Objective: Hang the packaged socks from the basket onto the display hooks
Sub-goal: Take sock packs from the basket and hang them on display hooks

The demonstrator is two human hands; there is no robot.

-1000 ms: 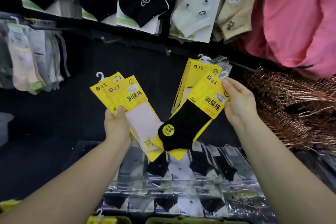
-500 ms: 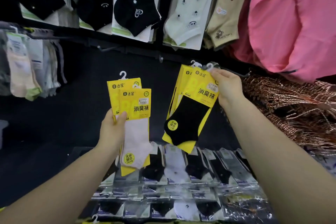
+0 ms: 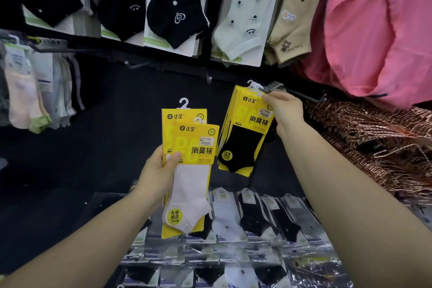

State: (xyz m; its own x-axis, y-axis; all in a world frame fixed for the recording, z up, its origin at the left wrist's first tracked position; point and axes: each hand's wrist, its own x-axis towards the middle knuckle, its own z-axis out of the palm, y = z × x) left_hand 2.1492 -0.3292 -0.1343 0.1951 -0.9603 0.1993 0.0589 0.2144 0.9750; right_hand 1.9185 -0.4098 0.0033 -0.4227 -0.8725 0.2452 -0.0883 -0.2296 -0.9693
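Head view: left hand (image 3: 155,170) fingers clasp two yellow packs (image 3: 191,147) of pale socks at centre frame. Right hand (image 3: 284,110) fingers pinch the top of a black-sock stack (image 3: 243,138), at least two packs, at a display hook (image 3: 304,97) right of centre. One pink garment (image 3: 374,30) and heaped copper hangers (image 3: 374,142) crowd the right; wrapped socks (image 3: 257,217) lie below.

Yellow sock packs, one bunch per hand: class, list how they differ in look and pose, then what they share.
The pale-sock packs in the left hand stand upright, hanger free; the black-sock packs in the right hand tilt, hangers at a display hook. The pale-sock packs are gripped by the side edge, the black-sock packs pinched at the top. Both have the same yellow cards.
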